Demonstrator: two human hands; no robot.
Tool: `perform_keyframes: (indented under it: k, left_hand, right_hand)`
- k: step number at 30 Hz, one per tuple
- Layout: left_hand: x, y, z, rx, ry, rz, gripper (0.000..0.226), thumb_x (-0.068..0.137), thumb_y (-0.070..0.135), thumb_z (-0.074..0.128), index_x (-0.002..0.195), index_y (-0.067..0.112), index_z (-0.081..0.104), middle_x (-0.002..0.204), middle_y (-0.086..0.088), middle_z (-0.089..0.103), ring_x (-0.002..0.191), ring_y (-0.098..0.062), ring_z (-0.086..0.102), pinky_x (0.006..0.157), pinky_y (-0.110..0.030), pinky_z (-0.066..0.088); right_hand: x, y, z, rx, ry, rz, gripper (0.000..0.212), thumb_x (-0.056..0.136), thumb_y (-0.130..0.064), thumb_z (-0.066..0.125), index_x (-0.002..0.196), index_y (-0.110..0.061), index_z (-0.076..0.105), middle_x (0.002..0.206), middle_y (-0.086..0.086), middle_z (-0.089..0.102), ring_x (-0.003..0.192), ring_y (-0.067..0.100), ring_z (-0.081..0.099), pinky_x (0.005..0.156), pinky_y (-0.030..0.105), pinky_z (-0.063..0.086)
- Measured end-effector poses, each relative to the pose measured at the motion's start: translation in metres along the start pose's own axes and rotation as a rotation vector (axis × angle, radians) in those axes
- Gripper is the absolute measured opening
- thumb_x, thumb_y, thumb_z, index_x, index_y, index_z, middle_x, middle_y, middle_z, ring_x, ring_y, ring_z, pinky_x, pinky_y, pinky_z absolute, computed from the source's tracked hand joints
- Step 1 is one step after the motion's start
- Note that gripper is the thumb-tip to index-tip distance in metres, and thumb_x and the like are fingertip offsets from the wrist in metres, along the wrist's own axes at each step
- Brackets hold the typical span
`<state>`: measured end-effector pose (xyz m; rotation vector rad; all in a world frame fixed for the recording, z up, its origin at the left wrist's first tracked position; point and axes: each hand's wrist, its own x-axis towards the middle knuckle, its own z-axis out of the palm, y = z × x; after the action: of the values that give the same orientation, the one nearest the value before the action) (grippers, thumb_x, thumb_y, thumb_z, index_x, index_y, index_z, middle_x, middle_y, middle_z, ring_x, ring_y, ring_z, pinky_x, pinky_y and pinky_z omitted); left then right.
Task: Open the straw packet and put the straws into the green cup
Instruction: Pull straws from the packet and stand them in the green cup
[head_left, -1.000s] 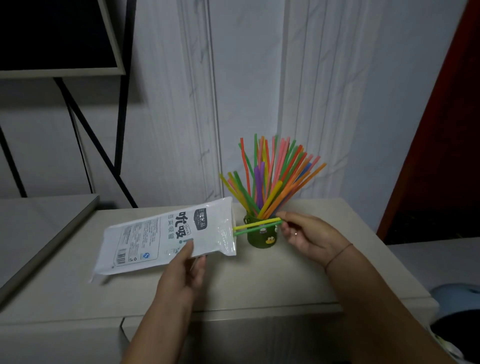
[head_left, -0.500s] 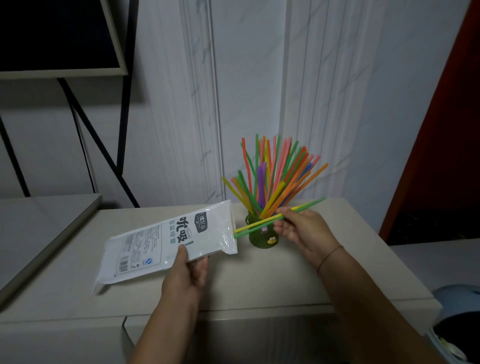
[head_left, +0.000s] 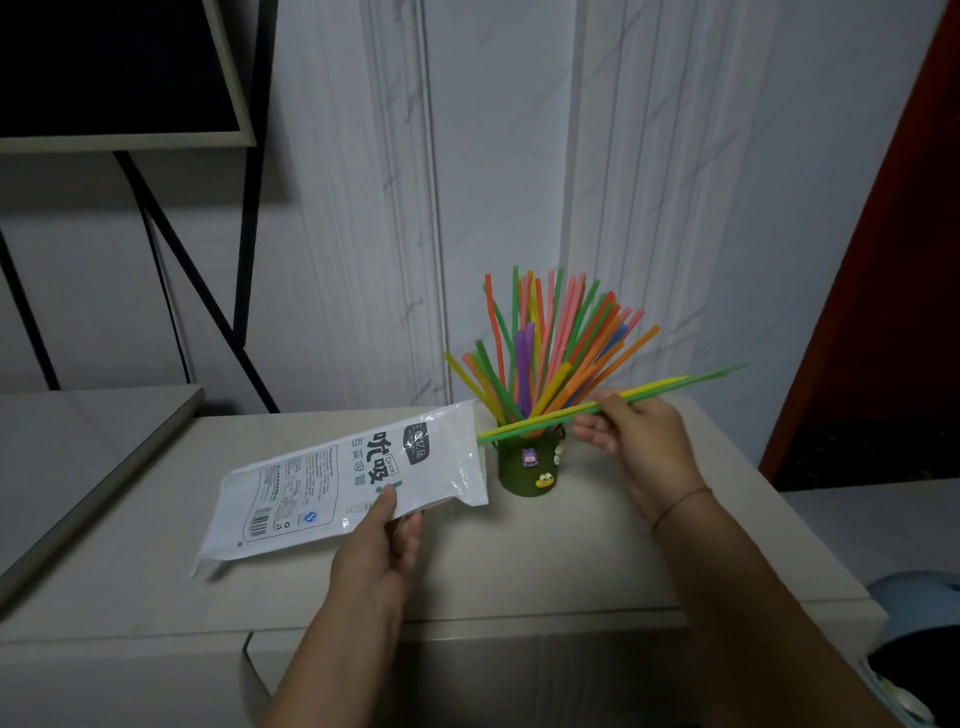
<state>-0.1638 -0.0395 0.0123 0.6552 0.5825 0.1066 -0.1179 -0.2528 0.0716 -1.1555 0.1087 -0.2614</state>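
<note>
A white straw packet (head_left: 332, 478) lies tilted on the beige cabinet top (head_left: 519, 561), its open end pointing at the green cup (head_left: 527, 467). My left hand (head_left: 382, 551) pinches the packet's lower edge. The cup, with small figures stuck on it, holds several coloured straws (head_left: 550, 348) fanned upward. My right hand (head_left: 631, 447), to the right of the cup, grips a yellow and a green straw (head_left: 670, 385). These two straws slant across the cup's front, and their left tips sit at the packet mouth.
A white panelled wall stands right behind the cup. A black-legged stand (head_left: 156, 208) is at the left, with a lower grey surface (head_left: 78, 441) below it. A red panel (head_left: 893, 260) fills the right side. A pale blue object (head_left: 914, 597) lies at bottom right.
My right hand has drawn the yellow and green straws out of the packet to the right and upward. Far more of their length now shows. My left hand keeps its hold on the packet.
</note>
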Motion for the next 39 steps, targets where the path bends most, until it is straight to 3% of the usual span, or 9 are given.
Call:
perform_keyframes:
  k: [5, 12, 17, 22, 26, 33, 39]
  left_hand:
    - [0.001, 0.004, -0.003, -0.006, 0.004, 0.008, 0.013, 0.088, 0.005, 0.063, 0.084, 0.017, 0.059, 0.052, 0.004, 0.069, 0.044, -0.007, 0.066, 0.042, -0.018, 0.053]
    - [-0.003, 0.003, 0.001, -0.009, -0.012, -0.025, 0.013, 0.088, 0.005, 0.062, 0.085, 0.017, 0.058, 0.050, 0.002, 0.069, 0.044, -0.008, 0.066, 0.040, -0.019, 0.052]
    - [-0.005, 0.004, 0.001, -0.032, -0.026, -0.071, 0.014, 0.087, 0.003, 0.063, 0.088, 0.016, 0.060, 0.055, 0.000, 0.071, 0.075, -0.016, 0.066, 0.038, -0.019, 0.051]
    - [-0.005, 0.006, 0.003, -0.020, -0.034, -0.066, 0.016, 0.086, 0.001, 0.061, 0.087, 0.017, 0.059, 0.053, 0.000, 0.070, 0.046, -0.010, 0.067, 0.039, -0.018, 0.051]
    - [-0.004, 0.006, 0.003, -0.032, -0.050, -0.069, 0.017, 0.086, 0.000, 0.062, 0.089, 0.016, 0.059, 0.055, -0.001, 0.071, 0.047, -0.011, 0.068, 0.040, -0.020, 0.053]
    - [-0.002, 0.006, 0.003, -0.038, -0.066, -0.075, 0.018, 0.086, 0.000, 0.061, 0.092, 0.017, 0.060, 0.058, -0.001, 0.072, 0.049, -0.011, 0.069, 0.039, -0.019, 0.051]
    - [-0.006, 0.013, -0.002, -0.034, -0.072, -0.071, 0.018, 0.086, -0.002, 0.060, 0.093, 0.015, 0.059, 0.057, -0.001, 0.072, 0.047, -0.012, 0.068, 0.038, -0.017, 0.051]
  right_hand:
    - [0.009, -0.014, -0.021, -0.074, 0.118, -0.121, 0.014, 0.093, -0.004, 0.051, 0.101, 0.006, 0.056, 0.073, 0.016, 0.060, 0.049, 0.008, 0.066, 0.050, 0.017, 0.054]
    - [0.010, -0.010, -0.010, -0.326, 0.147, -0.296, 0.011, 0.093, -0.016, 0.054, 0.090, -0.007, 0.060, 0.068, 0.010, 0.067, 0.051, 0.010, 0.068, 0.052, 0.016, 0.054]
    - [0.015, 0.004, 0.009, -0.616, 0.058, -0.347, 0.011, 0.092, -0.019, 0.054, 0.084, -0.013, 0.059, 0.066, 0.005, 0.064, 0.054, 0.009, 0.063, 0.049, 0.010, 0.048]
    - [0.024, 0.025, 0.015, -0.988, 0.001, -0.352, 0.018, 0.091, -0.026, 0.055, 0.082, -0.010, 0.059, 0.063, -0.005, 0.052, 0.065, 0.015, 0.050, 0.063, 0.023, 0.035]
    - [0.030, 0.036, 0.018, -0.968, -0.036, -0.318, 0.014, 0.090, -0.021, 0.057, 0.080, -0.011, 0.058, 0.060, -0.009, 0.047, 0.061, 0.012, 0.049, 0.057, 0.021, 0.032]
    - [0.026, 0.047, 0.012, -0.753, -0.041, -0.175, 0.020, 0.084, -0.015, 0.066, 0.071, -0.016, 0.051, 0.058, 0.000, 0.055, 0.050, 0.015, 0.057, 0.053, 0.027, 0.050]
    - [0.011, 0.041, 0.006, -0.624, -0.099, 0.012, 0.026, 0.079, -0.018, 0.072, 0.078, -0.015, 0.046, 0.064, 0.008, 0.057, 0.046, 0.015, 0.054, 0.042, 0.022, 0.046]
